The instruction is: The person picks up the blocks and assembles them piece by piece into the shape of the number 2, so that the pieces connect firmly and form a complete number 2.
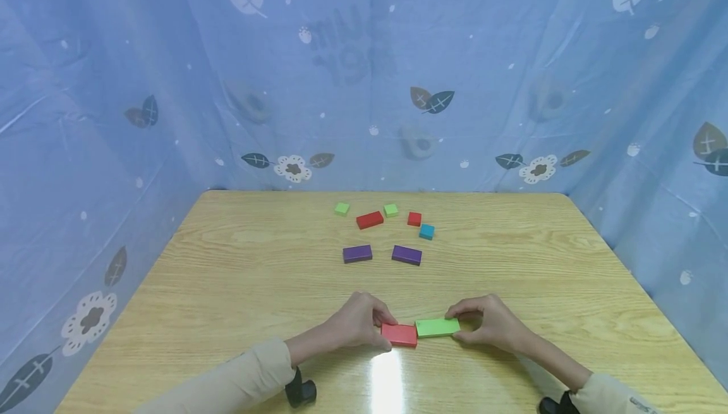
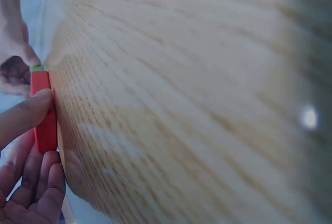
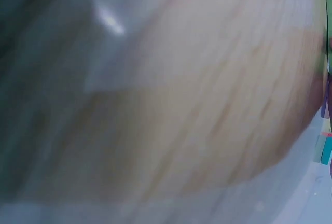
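Observation:
Near the front of the table, my left hand [image 1: 359, 322] pinches a red rectangular block [image 1: 400, 335] at its left end. In the left wrist view, the thumb lies across the red block [image 2: 44, 125] and the other fingers are at its near end. My right hand [image 1: 491, 324] pinches the right end of a bright green rectangular block [image 1: 436, 327] between thumb and fingers. The two blocks lie end to end, the green one's left end right at the red one's right end. In the right wrist view, only a sliver of the green block [image 3: 329, 14] shows at the edge.
Beyond the hands lie two purple blocks [image 1: 357, 253] side by side. Farther back are a red long block [image 1: 370, 220], two small green blocks [image 1: 341, 209], a small red block [image 1: 414, 219] and a small blue block [image 1: 426, 231]. A blue patterned curtain [image 1: 364, 129] surrounds the wooden table [image 1: 239, 262].

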`<state>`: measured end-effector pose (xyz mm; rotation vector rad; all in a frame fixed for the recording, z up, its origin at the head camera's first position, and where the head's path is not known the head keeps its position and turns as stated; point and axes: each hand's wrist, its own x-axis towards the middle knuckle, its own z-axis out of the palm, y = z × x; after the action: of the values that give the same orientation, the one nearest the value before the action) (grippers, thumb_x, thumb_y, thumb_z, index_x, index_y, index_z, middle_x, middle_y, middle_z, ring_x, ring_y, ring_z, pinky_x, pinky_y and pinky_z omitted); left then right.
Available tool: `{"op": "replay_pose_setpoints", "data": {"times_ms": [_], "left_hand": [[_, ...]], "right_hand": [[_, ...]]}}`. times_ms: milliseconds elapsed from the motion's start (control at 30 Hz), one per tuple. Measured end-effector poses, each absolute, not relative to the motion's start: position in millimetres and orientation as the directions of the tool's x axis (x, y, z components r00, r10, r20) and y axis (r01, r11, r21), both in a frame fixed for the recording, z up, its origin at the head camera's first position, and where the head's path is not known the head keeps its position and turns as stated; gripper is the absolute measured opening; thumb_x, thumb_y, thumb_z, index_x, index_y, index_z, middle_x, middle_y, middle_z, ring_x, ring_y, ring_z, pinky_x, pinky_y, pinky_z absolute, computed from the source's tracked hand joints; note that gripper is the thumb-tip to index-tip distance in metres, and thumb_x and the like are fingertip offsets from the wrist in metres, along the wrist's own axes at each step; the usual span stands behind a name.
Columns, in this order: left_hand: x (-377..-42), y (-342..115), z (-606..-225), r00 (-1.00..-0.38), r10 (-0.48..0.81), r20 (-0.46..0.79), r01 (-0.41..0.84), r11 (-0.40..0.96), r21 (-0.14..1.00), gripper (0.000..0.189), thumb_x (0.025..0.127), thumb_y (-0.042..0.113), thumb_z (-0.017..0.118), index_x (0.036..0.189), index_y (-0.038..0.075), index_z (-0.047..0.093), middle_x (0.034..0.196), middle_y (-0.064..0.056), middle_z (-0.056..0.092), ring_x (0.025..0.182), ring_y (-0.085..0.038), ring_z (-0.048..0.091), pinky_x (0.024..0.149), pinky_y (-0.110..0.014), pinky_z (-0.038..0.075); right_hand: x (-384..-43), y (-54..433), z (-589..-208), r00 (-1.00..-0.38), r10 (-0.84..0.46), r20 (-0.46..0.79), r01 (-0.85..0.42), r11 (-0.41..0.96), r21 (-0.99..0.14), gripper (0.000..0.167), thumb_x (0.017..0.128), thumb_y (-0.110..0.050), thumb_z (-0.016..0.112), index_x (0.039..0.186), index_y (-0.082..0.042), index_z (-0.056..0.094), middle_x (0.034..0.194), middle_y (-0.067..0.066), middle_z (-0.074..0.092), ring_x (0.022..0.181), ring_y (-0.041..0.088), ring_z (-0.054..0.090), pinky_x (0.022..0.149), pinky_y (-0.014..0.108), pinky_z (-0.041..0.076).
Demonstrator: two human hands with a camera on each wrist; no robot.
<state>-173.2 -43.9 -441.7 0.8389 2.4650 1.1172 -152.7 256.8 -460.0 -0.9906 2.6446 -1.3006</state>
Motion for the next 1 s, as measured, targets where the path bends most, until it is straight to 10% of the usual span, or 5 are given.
{"op": "replay_pose_setpoints", "data": {"times_ms": [1000], "left_hand": [[-173.9, -45.7, -441.8, -0.773, 0.634, -0.033, 0.384, 0.509, 0.77, 0.031, 0.061, 0.007, 0.089, 0.09, 0.008, 0.077, 0.073, 0.012, 0.068, 0.064, 0.002, 0.054, 0.06, -0.017, 0.047]], "right_hand": [[-157.0, 235.2, -448.8, -0.716, -0.608, 0.344, -0.674, 0.474, -0.566, 0.037, 0.074, -0.025, 0.083, 0.105, -0.01, 0.071, 0.103, 0.002, 0.07, 0.095, 0.016, 0.065, 0.08, 0.03, 0.054]]}}
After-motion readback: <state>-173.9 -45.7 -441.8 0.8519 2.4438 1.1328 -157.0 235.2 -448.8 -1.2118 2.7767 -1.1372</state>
